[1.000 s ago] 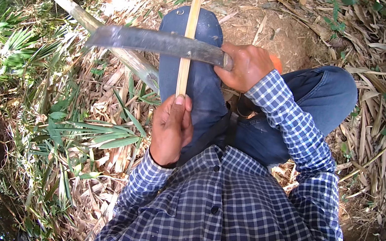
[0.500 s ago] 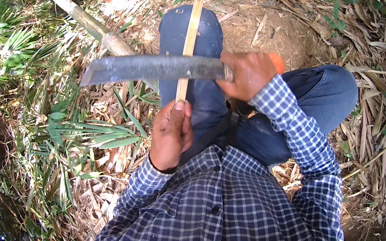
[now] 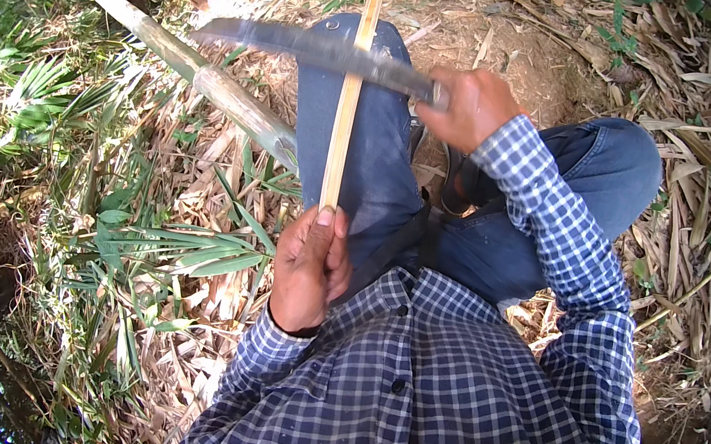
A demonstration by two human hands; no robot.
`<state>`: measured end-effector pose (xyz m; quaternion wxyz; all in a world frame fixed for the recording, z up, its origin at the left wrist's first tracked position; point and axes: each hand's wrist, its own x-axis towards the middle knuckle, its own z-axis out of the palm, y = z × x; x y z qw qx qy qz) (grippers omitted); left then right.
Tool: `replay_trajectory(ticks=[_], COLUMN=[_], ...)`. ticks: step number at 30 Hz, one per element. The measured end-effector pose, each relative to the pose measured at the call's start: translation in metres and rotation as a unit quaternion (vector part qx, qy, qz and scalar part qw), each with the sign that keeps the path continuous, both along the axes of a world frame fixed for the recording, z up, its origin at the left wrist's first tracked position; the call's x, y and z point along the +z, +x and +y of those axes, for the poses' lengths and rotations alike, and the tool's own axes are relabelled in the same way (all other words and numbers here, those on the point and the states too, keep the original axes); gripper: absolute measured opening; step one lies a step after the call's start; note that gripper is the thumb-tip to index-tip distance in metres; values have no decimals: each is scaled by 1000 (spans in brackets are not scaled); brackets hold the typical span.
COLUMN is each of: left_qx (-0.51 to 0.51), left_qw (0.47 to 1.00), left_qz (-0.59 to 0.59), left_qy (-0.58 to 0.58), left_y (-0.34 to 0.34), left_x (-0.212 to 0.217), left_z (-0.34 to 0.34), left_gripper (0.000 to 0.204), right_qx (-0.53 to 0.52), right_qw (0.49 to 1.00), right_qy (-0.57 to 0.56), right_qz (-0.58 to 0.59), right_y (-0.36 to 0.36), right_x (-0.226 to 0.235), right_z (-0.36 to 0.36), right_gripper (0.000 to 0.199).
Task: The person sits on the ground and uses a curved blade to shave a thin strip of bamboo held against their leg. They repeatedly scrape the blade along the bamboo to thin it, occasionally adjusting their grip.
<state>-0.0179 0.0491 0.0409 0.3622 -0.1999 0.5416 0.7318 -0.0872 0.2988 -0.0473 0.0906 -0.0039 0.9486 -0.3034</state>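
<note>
A pale, narrow bamboo strip runs lengthwise over my bent left leg in blue trousers. My left hand pinches its near end, thumb on top. In my closed right hand is the handle of a machete, mostly hidden by the fingers. The long dark blade points left and lies crosswise over the far part of the strip, above my knee. Motion blurs the blade, and I cannot tell whether its edge touches the strip.
A thick bamboo pole slants from the upper left to beside my left leg. Green leaves and dry leaf litter cover the ground on both sides. Bare brown soil shows beyond my knees. My right leg is folded outward.
The machete and my right hand have moved away from me along the strip, and the blade's tilt has changed. My left hand has drawn slightly nearer my body with the strip.
</note>
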Motion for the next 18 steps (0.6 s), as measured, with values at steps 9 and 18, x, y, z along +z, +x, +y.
replay_trajectory(ticks=[9, 18], left_qx=[-9, -12], left_qw=[1000, 1000], left_qz=[-16, -21], left_qy=[-10, -19], left_y=[7, 18], left_x=[9, 16], left_z=[-13, -28], left_gripper=[27, 28], right_qx=[-12, -12], right_qw=[998, 1000], right_qy=[-5, 1], right_qz=[64, 17], right_y=[-10, -16], right_x=[-17, -15], right_z=[8, 11], right_gripper=[24, 27])
